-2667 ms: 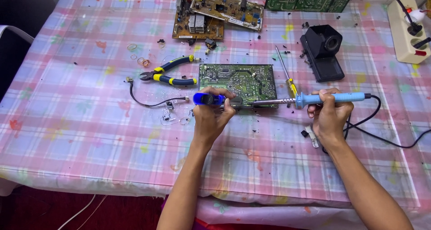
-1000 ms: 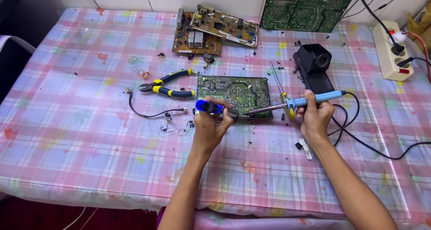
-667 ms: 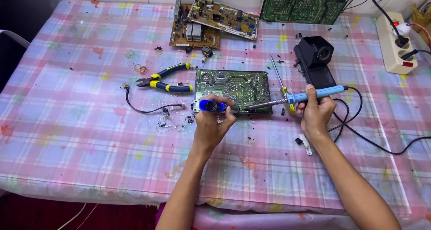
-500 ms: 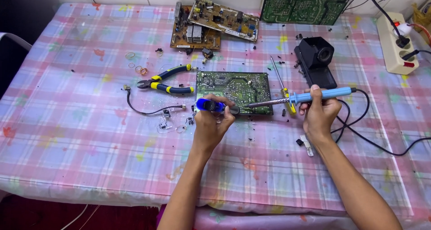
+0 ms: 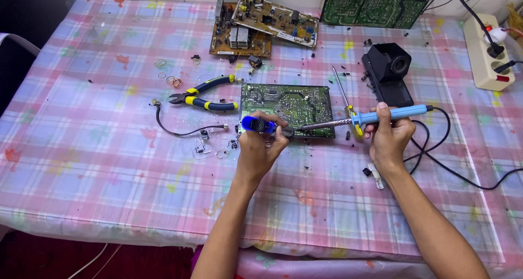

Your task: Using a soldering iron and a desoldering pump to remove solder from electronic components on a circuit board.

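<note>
Little has shifted since a moment ago: both hands stay over the same green circuit board, the tools still meeting at its near edge. The left hand is curled tight around a blue desoldering pump. The right hand pinches a blue soldering iron, its tip beside the pump's nozzle. The board lies flat mid-table on a plaid tablecloth, with yellow-handled pliers just to its left.
</note>
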